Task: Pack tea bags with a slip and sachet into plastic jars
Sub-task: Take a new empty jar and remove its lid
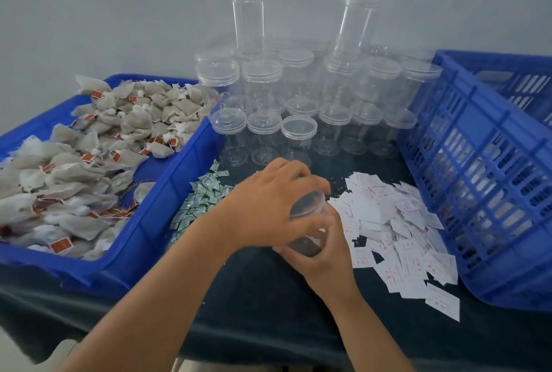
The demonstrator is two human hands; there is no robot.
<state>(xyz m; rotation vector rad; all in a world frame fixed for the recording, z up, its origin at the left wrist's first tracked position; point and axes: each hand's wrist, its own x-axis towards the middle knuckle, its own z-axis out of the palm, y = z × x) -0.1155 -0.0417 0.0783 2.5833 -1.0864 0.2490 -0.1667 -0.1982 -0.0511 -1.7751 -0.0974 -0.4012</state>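
Note:
A clear plastic jar [307, 224] sits tilted between my hands over the dark table. My left hand [268, 207] grips its lid end from above, fingers curled round the rim. My right hand [321, 247] holds the jar's body from below. What is inside the jar cannot be made out. Grey tea bags [89, 159] with red tags fill the blue tray [155, 222] on the left. Green-and-white sachets [200, 201] lie in a heap beside that tray. White paper slips [397, 222] are scattered to the right of my hands.
Several empty lidded jars [298, 130] stand in rows at the back, with two tall stacks against the wall. A slatted blue crate [484, 180] stands on the right. The table's front edge runs below my forearms.

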